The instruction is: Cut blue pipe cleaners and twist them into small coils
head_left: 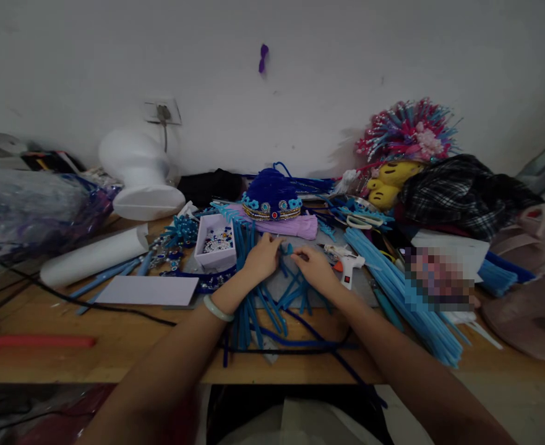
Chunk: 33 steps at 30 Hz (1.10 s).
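Close together over the middle of the table are my left hand (263, 256) and my right hand (315, 267). A small light-blue pipe-cleaner piece (289, 248) shows between them, at the fingertips of my right hand, which are pinched. The fingers of my left hand are also pinched; what they hold is too small to make out. Cut light-blue pipe cleaners (295, 293) lie beneath both hands. Just behind stands a dark-blue fuzzy headdress (272, 194) with beaded trim. A white glue gun (347, 264) rests right of my right hand.
A white box of beads (215, 244) and a white card (148, 290) are on the left, near a foam head (137, 173). A long light-blue pipe-cleaner bundle (406, 296) lies right. A black cord (128, 311) crosses the front of the wooden table (128, 358).
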Each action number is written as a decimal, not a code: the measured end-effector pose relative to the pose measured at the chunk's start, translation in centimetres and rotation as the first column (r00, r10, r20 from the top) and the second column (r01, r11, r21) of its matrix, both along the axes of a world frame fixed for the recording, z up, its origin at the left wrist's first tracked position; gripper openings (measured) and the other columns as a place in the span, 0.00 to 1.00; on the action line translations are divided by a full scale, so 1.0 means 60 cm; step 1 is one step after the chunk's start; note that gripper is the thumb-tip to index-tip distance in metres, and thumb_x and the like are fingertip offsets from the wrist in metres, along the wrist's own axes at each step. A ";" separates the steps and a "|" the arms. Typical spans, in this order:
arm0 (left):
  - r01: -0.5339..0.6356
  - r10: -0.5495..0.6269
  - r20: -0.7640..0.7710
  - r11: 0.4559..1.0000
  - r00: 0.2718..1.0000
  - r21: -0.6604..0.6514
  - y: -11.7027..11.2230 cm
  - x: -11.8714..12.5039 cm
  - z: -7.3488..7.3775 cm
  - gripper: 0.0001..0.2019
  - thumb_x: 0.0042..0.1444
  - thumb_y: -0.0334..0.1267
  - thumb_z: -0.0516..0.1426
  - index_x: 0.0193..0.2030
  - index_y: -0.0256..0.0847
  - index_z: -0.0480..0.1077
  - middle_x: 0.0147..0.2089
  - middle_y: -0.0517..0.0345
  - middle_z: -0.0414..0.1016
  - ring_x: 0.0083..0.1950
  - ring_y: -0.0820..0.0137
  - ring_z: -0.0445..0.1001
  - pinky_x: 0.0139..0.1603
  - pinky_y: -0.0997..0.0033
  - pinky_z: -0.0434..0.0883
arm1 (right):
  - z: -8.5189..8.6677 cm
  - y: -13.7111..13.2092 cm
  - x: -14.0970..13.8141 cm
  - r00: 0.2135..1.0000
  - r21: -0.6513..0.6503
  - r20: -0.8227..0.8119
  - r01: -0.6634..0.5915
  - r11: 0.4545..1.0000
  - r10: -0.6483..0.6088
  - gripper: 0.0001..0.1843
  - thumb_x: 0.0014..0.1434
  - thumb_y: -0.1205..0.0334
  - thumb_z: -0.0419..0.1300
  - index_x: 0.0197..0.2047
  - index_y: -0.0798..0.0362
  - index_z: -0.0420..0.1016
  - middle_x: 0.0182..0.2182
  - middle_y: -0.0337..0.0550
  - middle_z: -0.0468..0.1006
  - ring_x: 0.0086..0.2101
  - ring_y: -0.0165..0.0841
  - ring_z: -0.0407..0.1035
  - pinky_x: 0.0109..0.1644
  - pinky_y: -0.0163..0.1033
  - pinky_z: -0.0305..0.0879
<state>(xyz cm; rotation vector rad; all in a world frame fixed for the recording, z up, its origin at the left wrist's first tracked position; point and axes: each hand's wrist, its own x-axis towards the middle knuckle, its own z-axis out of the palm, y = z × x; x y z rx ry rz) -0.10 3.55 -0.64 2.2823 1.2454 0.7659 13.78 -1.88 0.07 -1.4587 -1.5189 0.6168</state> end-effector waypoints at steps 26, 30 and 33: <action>0.393 0.052 0.823 0.860 0.565 -0.324 -0.052 0.007 0.061 0.14 0.42 0.35 0.59 0.37 0.40 0.62 0.23 0.68 0.62 0.24 0.79 0.62 0.27 0.79 0.59 | 0.027 -0.020 -0.009 0.903 0.173 -0.408 -0.073 0.982 0.139 0.04 0.45 0.61 0.58 0.27 0.52 0.70 0.24 0.35 0.70 0.28 0.28 0.62 0.35 0.34 0.58; 0.429 0.170 0.888 0.827 0.428 -0.364 -0.060 0.022 0.049 0.12 0.40 0.36 0.61 0.33 0.38 0.66 0.24 0.66 0.63 0.26 0.79 0.63 0.30 0.77 0.61 | 0.023 -0.019 -0.011 0.869 0.210 -0.480 -0.020 0.977 0.121 0.03 0.44 0.63 0.59 0.26 0.51 0.71 0.26 0.35 0.70 0.31 0.29 0.63 0.37 0.34 0.58; 0.464 0.248 0.904 0.793 0.348 -0.396 -0.066 0.028 0.048 0.09 0.39 0.36 0.61 0.28 0.37 0.66 0.25 0.66 0.64 0.26 0.80 0.63 0.31 0.77 0.61 | 0.020 -0.018 -0.013 0.854 0.199 -0.512 0.010 0.980 0.095 0.02 0.41 0.64 0.60 0.24 0.51 0.71 0.26 0.35 0.70 0.31 0.29 0.63 0.38 0.35 0.58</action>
